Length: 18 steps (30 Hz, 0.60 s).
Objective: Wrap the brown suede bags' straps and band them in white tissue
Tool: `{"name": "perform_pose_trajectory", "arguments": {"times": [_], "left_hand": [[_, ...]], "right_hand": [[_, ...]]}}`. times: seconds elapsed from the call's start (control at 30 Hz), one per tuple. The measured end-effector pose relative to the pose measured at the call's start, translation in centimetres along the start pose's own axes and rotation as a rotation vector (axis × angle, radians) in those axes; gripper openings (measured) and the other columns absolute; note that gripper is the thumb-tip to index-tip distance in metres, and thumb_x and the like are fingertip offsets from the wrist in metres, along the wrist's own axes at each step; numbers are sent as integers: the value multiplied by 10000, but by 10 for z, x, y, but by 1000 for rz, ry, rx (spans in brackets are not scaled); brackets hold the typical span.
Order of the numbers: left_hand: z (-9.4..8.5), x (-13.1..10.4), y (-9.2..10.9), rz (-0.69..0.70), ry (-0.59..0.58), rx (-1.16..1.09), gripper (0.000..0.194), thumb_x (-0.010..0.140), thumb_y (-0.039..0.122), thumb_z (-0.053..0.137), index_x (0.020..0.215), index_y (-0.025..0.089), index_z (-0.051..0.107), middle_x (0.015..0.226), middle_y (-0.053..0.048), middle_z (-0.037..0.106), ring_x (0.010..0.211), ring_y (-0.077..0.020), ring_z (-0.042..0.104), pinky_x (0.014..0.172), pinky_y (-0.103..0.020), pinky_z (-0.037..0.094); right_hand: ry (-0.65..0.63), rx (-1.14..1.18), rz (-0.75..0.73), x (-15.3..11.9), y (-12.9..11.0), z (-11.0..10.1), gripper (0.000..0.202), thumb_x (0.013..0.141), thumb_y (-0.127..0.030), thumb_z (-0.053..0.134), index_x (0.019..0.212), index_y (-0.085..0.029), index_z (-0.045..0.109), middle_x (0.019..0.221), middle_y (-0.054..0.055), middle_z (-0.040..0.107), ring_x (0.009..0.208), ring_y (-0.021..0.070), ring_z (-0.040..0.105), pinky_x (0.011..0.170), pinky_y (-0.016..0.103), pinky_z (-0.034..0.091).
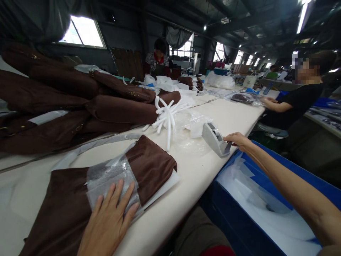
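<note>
My left hand (110,217) lies flat with spread fingers on a dark brown leather-like bag (151,167). Under its fingers, a translucent wrapping sheet (114,181) is wrapped around the bag's middle. A white sheet (170,183) sticks out from beneath the bag's right side. My right hand (238,140) is closed in a pinch at the cutter end of a grey tape dispenser (215,140) near the table edge. The tape in its fingertips is too thin to make out clearly. A pale wrapped strap (98,144) runs behind the bag.
Brown bags (119,110) are heaped at the back left. White foam tubes (167,121) and clear plastic bags (191,131) lie mid-table. A blue bin (226,199) with white sheets stands below the table edge. One person (295,96) works at the right, another (158,58) behind.
</note>
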<state>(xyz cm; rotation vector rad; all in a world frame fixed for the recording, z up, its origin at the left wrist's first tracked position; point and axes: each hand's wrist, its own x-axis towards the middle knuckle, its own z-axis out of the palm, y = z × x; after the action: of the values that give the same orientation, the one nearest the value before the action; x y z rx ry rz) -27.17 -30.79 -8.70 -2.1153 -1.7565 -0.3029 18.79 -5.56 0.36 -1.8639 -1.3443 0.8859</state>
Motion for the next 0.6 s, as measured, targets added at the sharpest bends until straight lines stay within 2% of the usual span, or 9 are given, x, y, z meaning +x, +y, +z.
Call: {"name": "perform_pose_trajectory", "arguments": {"times": [0.13, 0.23, 0.3, 0.43, 0.6], "left_hand": [[0, 1, -1, 11, -6, -2, 563, 957, 398, 353, 1386, 106, 571, 1503, -248, 441, 1398, -452, 386, 1048, -633, 383], [1, 1, -1, 12, -6, -9, 556, 965, 383, 339, 1381, 98, 573, 1506, -254, 434, 1394, -454, 390, 1052, -633, 375], [2, 1, 0, 12, 6, -23, 560, 968, 381, 329, 1383, 91, 569, 1513, -258, 421, 1396, -460, 381, 1054, -642, 363], [5, 3, -1, 25, 33, -55, 577, 972, 398, 314, 1389, 81, 558, 1514, -270, 413, 1399, -477, 367, 1044, -663, 355], [3, 1, 2, -4, 19, -44, 574, 987, 455, 339, 1417, 130, 535, 1509, -247, 436, 1376, -454, 419, 1035, -637, 389]], "right_hand": [[55, 114, -21, -10, 6, -12, 209, 580, -343, 781, 638, -174, 672, 711, 57, 709, 802, 215, 631, 655, 290, 448], [78, 190, -24, -30, 20, -23, 208, 608, -354, 767, 669, -182, 666, 810, 65, 738, 835, 211, 648, 650, 271, 459], [61, 229, 2, -44, 32, -25, 235, 624, -375, 771, 668, -183, 644, 829, 72, 741, 787, 197, 664, 617, 258, 474], [10, 258, 94, -59, 51, -15, 293, 619, -383, 805, 648, -178, 598, 671, 55, 696, 555, 139, 623, 504, 233, 479], [38, 240, 126, -60, 45, -6, 305, 536, -373, 809, 614, -193, 575, 541, -2, 585, 445, 87, 509, 418, 201, 419]]}}
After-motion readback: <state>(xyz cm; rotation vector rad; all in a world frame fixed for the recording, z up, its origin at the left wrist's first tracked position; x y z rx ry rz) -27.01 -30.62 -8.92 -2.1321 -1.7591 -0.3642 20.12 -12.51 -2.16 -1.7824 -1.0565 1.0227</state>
